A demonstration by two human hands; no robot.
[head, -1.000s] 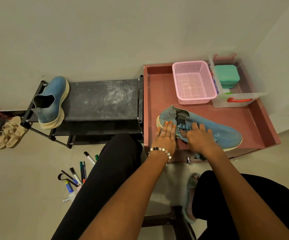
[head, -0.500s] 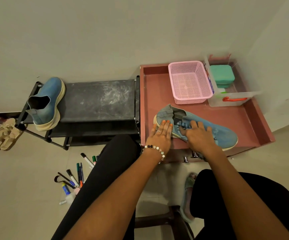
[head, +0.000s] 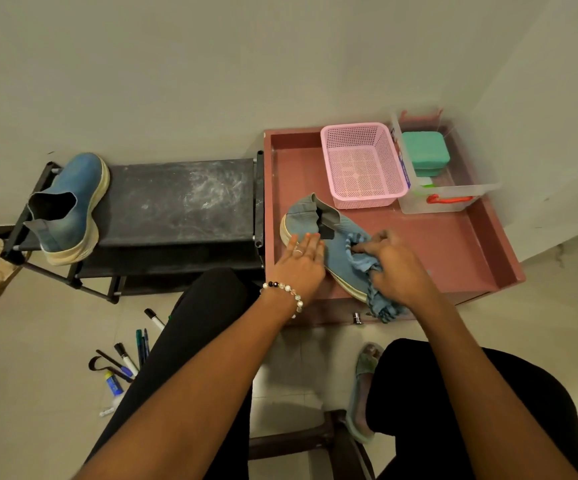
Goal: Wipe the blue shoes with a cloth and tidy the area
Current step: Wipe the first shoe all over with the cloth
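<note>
Lying on its side in the red tray, one blue shoe was steadied by the flat, straight-fingered left hand; a blue cloth was gripped against it by the right hand. The second blue shoe was seen on the black rack.

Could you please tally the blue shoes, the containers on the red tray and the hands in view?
Blue slip-on shoes: 2, one on the black rack, one on the red tray
Containers: 2, pink mesh basket, clear plastic box
Hands: 2, left hand, right hand
Total: 6
</note>
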